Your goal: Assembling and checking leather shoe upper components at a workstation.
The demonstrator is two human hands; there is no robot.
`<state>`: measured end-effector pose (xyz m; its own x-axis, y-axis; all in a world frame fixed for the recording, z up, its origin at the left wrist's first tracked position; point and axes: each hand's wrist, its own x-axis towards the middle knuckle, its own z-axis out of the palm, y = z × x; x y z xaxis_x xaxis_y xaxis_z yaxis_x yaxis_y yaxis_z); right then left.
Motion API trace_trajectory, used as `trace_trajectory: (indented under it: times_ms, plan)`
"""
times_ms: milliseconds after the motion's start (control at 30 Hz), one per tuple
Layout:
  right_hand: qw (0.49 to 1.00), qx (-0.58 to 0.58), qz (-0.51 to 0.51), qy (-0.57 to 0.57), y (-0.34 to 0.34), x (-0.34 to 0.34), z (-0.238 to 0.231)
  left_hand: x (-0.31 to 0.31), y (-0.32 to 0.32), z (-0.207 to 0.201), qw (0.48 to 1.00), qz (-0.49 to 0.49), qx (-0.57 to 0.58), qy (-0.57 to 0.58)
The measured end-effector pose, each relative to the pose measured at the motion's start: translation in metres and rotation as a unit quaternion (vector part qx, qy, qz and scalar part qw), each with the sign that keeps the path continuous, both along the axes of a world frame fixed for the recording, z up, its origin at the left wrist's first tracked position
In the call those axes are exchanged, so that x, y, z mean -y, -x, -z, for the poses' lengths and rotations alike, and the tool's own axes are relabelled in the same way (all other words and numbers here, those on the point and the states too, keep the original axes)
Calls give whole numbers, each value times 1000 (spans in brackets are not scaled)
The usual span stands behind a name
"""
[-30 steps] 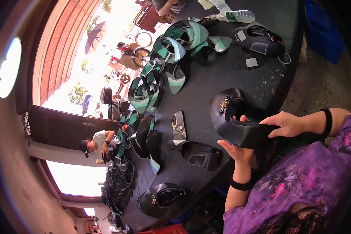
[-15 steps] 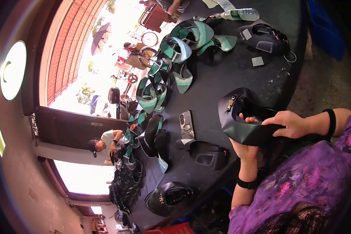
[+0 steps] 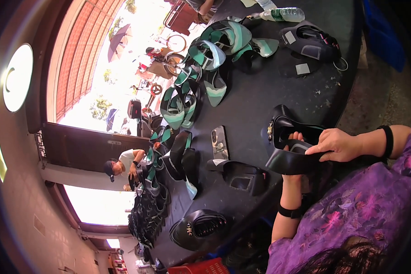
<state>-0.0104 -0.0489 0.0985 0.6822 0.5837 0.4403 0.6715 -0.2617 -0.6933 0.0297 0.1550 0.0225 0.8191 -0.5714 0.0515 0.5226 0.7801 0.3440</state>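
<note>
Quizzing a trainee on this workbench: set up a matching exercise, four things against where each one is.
Things:
1. black shoe upper
2. phone
3. plastic bottle
4. green and black uppers

Places:
A. lying flat at mid table
B. piled along the table's left side
C. held in both hands
D. lying at the table's far end

Pairs: 1-C, 2-A, 3-D, 4-B

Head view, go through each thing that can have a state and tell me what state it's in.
Black shoe: held off the table in both hands.
Left hand: fingers tucked inside the shoe's opening.
Right hand: gripping the shoe from above.
Phone: lying flat on the table, screen dark.
Water bottle: lying on its side.
Green shoe uppers: piled loosely along the table.
</note>
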Motion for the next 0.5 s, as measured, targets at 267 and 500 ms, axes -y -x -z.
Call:
trace_trajectory:
  times_ms: [267,500]
  plan:
    - [990,-68,119,0,6,-1,-2,1,11,-47,994,-98,-34,45]
    - [992,-52,113,-10,7,-3,6,0,14,-54,992,-117,-23,42]
